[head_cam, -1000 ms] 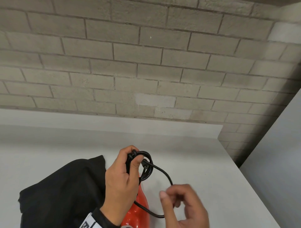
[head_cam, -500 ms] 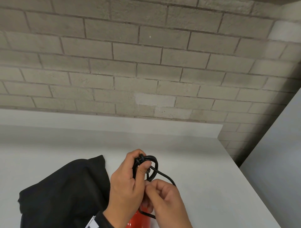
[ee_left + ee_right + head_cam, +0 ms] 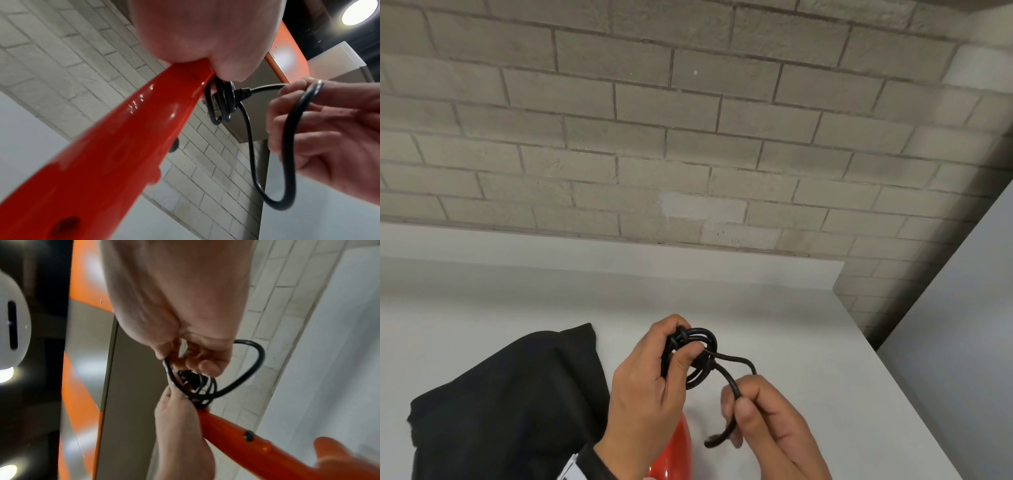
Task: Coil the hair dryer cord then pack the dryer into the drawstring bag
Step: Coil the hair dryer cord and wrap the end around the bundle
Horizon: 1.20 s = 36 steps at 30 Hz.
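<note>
My left hand (image 3: 654,380) grips the red hair dryer (image 3: 674,455) by its handle (image 3: 115,146) and holds the coiled black cord (image 3: 697,356) against the handle's end under its thumb. A loose loop of cord (image 3: 732,373) runs out of the coil to my right hand (image 3: 760,418), which pinches it between thumb and fingers just right of the coil. The loop hangs below that hand in the left wrist view (image 3: 285,162). The black drawstring bag (image 3: 510,404) lies crumpled on the white table (image 3: 774,325), left of my left hand. Most of the dryer's body is hidden under my arm.
A grey brick wall (image 3: 688,137) rises behind the table. The table's right edge (image 3: 887,370) drops beside a grey panel (image 3: 962,325). An orange and grey unit (image 3: 285,65) shows in the wrist views.
My right hand went to the coil at my left thumb, then drew back right and down with a loop of cord pinched in it.
</note>
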Each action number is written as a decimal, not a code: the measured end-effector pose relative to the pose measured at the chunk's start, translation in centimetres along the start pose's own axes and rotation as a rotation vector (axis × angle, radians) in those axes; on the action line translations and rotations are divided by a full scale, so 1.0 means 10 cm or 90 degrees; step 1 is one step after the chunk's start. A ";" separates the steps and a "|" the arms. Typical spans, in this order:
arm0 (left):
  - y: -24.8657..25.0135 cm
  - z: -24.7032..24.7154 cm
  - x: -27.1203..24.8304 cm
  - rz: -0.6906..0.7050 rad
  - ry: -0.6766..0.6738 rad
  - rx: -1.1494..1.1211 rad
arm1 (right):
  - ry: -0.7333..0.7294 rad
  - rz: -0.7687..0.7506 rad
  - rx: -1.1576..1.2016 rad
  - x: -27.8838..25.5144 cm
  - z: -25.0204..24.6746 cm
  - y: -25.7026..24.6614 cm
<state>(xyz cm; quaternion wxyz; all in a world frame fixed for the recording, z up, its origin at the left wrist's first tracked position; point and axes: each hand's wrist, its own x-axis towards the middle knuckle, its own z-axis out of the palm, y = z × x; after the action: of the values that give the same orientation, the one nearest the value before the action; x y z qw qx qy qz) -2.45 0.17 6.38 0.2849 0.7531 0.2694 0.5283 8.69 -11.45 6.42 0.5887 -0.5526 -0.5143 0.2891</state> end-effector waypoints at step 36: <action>0.01 -0.03 0.02 -0.025 0.016 0.026 | 0.166 -0.165 -0.393 0.13 0.21 0.20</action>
<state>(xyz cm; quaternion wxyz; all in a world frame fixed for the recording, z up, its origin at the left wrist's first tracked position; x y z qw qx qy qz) -2.68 0.28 6.60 0.2766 0.7467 0.2983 0.5263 7.56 -9.10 4.63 0.4864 -0.6667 -0.5639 -0.0296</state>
